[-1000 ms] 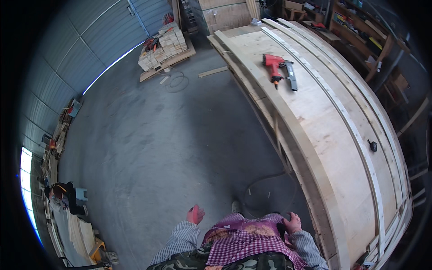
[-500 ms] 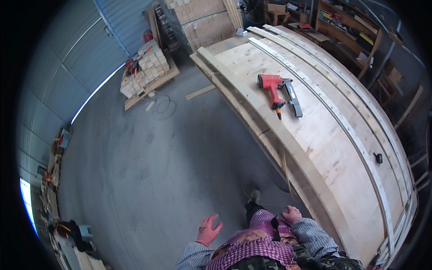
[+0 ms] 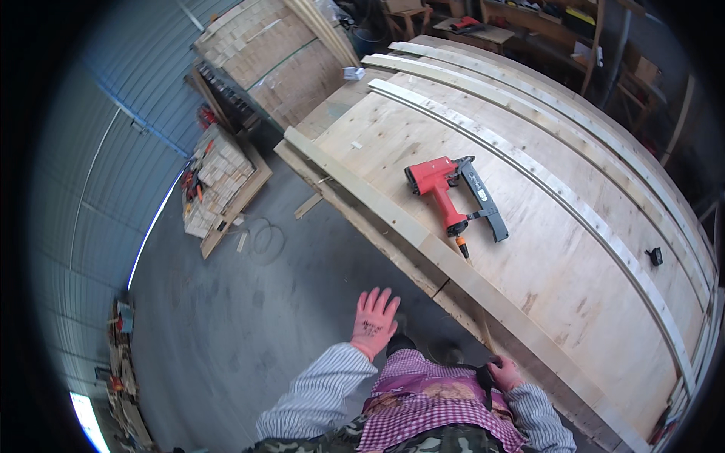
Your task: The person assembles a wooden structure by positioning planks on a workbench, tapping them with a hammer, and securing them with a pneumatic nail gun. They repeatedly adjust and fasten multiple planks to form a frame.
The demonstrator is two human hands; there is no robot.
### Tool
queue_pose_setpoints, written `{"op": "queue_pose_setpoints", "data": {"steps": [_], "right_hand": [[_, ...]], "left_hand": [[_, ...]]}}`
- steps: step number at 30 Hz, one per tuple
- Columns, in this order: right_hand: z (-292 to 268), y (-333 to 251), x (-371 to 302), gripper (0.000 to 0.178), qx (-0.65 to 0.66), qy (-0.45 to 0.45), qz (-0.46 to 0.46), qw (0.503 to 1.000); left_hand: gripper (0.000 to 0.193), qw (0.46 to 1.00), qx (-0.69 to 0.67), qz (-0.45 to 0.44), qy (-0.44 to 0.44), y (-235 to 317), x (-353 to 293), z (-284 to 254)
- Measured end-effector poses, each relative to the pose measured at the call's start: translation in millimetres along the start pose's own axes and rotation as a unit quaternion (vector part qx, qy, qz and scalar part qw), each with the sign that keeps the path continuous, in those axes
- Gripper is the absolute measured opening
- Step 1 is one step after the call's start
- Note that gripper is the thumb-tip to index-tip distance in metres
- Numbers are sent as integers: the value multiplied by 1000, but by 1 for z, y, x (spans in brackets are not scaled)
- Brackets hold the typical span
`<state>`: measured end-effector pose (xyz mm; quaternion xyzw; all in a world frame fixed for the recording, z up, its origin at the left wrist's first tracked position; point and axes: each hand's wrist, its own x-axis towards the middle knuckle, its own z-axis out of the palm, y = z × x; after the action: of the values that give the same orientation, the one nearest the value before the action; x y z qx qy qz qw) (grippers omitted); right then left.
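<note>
My left hand, in a pink work glove, reaches out over the floor with its fingers spread and holds nothing. My right hand, also gloved, is low beside the workbench's near edge with its fingers curled in. A black strap hangs at its thumb; what the fingers hold, if anything, does not show. On the plywood tabletop lies a red and black nail gun, away from both hands. A wooden strip runs along the table's near edge, and a thin hose hangs over that edge.
More long strips lie across the tabletop, with a small black object near the right. A pallet of wood blocks stands on the floor at left, near a coiled hose. A big wood stack rises behind.
I have come closer to the table, and the nail gun looks larger. My left hand has stretched forward, fingers spreading. My right hand has shifted slightly down, alongside the black strap.
</note>
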<state>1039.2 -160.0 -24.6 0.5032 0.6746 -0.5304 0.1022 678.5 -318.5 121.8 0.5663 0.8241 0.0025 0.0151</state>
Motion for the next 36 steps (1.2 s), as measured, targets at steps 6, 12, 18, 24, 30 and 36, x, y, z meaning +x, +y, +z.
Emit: {"op": "queue_pose_setpoints", "data": {"steps": [6,12,18,24,30,36], "right_hand": [[30,-33,-10,29,43,306,21,951],[65,-104,13,63,-70,320,147,933],[63,-146,68,50,-62,382,227,894],[51,-152,80,38,-115,320,247,907],[47,-174,44,25,-33,270,104,957],[30,-156,-11,26,-151,289,108,939]], "left_hand": [[63,985,71,158,-19,-69,165,46],[80,956,53,283,-60,-114,268,94],[56,913,71,384,-120,-125,308,118],[59,890,56,394,-221,-120,326,99],[60,873,68,391,-284,-112,341,40],[57,884,43,424,-195,-95,383,-18]]}}
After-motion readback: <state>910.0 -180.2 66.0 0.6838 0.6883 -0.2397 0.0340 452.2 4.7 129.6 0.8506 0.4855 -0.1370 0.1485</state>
